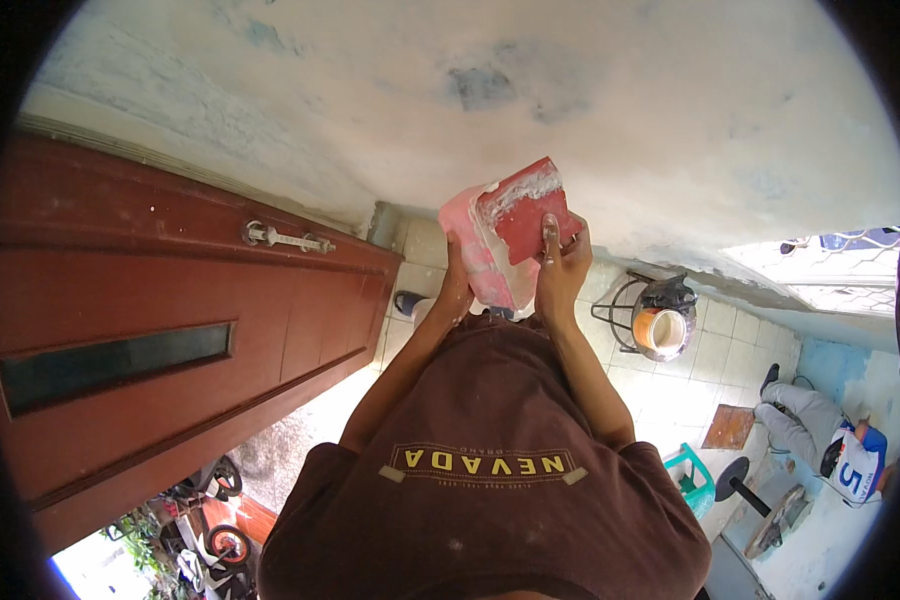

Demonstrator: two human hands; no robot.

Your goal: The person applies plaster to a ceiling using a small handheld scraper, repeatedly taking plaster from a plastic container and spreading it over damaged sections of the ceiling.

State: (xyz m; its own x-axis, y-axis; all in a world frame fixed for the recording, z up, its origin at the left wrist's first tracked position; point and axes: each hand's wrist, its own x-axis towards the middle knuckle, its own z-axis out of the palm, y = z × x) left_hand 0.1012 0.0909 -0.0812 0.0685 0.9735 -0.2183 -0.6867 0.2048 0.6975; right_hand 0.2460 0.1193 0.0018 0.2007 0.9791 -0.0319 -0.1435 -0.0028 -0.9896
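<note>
My left hand [456, 284] is wrapped round the side of a pink container [461, 216] smeared with white paste, held in front of my chest. My right hand [564, 268] grips a flat red plastic putty scraper [520, 228], its thumb pressed on the face. White paste coats the scraper's far edge. The scraper lies over the container's opening, and much of the container's inside is hidden behind it. Just beyond both hands rises a pale wall [400, 100] with grey and bluish patches.
On the left stands a brown door [160, 290] with a handle [288, 239]. To the right, a bucket [660, 330] sits on a black-framed stool [618, 312] on the tiled floor. A person [820, 430] is further right, near a green plastic stool [692, 480]. Motorcycles [226, 545] stand outside, lower left.
</note>
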